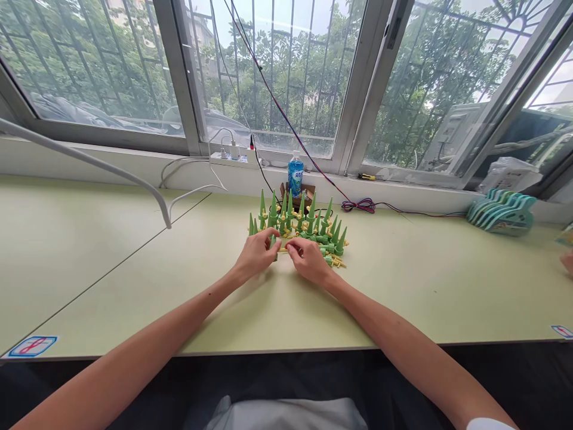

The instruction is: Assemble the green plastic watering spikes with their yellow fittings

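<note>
Between the thumb and fingers of my left hand (pixel 256 252) stands a green cone-shaped plastic piece (pixel 273 241), partly covered by the fingers. My right hand (pixel 308 258) is closed in a pinch just beside it, on a small yellow plastic piece (pixel 283 249) that points toward the green cone. Whether the two pieces touch is too small to tell. Behind both hands several green cones (pixel 311 216) stand upright in a cluster, with small yellow parts on them. Green ribbed pieces (pixel 329 249) and loose yellow pieces (pixel 339 263) lie right of my right hand.
A bottle of blue liquid (pixel 295 174) and a brown box (pixel 308 194) stand behind the cones. A coiled cable (pixel 358 205) and a stack of teal hangers (pixel 501 212) lie toward the right. A grey tube (pixel 111 156) arches over the left side. Another person's hand (pixel 567 261) shows at the right edge.
</note>
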`<state>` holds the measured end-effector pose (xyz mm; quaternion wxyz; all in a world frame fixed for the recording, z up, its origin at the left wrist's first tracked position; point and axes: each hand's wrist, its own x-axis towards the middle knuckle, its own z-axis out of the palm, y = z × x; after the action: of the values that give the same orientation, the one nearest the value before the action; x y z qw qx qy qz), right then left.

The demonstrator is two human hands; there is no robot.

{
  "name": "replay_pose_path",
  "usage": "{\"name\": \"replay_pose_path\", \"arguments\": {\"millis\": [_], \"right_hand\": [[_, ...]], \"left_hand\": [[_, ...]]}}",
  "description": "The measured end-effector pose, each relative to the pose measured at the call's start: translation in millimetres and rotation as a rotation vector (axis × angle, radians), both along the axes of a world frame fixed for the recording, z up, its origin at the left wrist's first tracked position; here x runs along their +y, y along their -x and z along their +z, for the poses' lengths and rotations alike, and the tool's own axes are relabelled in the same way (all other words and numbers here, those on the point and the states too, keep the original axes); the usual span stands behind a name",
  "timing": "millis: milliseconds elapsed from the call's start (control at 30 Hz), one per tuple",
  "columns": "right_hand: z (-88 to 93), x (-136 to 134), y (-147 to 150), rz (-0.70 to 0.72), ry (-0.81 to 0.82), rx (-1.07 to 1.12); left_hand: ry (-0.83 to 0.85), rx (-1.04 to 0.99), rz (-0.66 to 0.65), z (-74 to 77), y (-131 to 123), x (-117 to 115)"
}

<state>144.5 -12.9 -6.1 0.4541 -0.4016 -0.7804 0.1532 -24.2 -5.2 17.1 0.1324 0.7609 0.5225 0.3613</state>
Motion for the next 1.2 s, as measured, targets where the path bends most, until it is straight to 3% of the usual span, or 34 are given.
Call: {"name": "replay_pose_path", "arguments": {"millis": [1200], "right_hand": [[-0.4,-1.4,-0.5,0.083,0.081,0.067]], "left_hand": [[0.017,-0.038,-0.106,-2.1,-4.2,-2.5]]}}
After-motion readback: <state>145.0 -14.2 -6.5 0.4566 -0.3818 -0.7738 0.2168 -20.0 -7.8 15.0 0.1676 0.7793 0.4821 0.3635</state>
